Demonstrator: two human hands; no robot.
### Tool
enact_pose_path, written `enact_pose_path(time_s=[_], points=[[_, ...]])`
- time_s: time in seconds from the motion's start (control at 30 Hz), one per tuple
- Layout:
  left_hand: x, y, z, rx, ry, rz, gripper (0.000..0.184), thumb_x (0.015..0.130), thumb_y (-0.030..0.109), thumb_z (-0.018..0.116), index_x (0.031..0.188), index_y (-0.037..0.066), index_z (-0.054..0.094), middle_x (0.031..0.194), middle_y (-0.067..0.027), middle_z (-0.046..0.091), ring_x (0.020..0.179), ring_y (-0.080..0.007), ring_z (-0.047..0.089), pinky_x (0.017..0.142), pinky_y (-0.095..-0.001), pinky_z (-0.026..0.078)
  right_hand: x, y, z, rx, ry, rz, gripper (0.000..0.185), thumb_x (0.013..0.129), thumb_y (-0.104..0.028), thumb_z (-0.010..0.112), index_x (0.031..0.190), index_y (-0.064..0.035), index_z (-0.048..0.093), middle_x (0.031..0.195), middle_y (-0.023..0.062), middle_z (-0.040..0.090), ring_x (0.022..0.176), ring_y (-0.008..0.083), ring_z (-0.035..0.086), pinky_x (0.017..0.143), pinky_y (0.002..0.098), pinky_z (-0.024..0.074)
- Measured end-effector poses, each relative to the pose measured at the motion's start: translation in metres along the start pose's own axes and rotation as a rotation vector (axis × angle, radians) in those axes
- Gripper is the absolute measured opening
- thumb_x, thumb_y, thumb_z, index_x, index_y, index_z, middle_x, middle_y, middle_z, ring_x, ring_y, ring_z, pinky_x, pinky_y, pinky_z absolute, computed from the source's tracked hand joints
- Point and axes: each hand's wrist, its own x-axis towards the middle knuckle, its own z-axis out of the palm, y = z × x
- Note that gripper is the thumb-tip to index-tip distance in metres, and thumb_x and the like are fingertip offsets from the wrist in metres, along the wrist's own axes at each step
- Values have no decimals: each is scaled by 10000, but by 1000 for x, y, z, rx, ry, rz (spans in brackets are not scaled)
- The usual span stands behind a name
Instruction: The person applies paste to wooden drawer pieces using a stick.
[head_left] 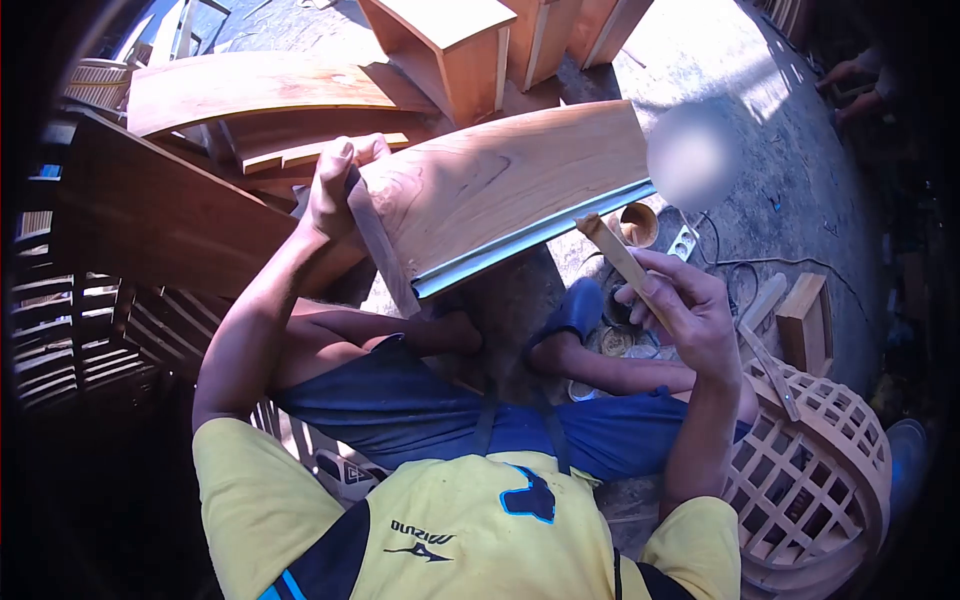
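Near right, we list one wooden lattice piece (800, 480), its outer edge dim. Right hand (685, 300): fingers closed on a flat stick (632, 268), part of its length hidden in the grasp; long axis near right to far left, brown-smeared tip toward the metal strip (540, 238); contact we cannot tell. Beyond: one wooden panel (510, 180), long axis near left to far right, strip along its near edge. Left hand (335, 190): curled round the panel's left end, fingers partly hidden. Far: wooden boxes (435, 65), cut off.
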Motion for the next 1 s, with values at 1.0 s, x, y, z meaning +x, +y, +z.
enact_pose_path(time_s=[1.0], points=[[-13,12,11,165,-172,120,796,934,753,331,769,18,589,656,-43,640,604,-96,543,563,-266,407,52,-75,114,-954,-99,-493,412,953,-65,653,1348,-182,682,825,100,546,684,282,617,635,431,502]])
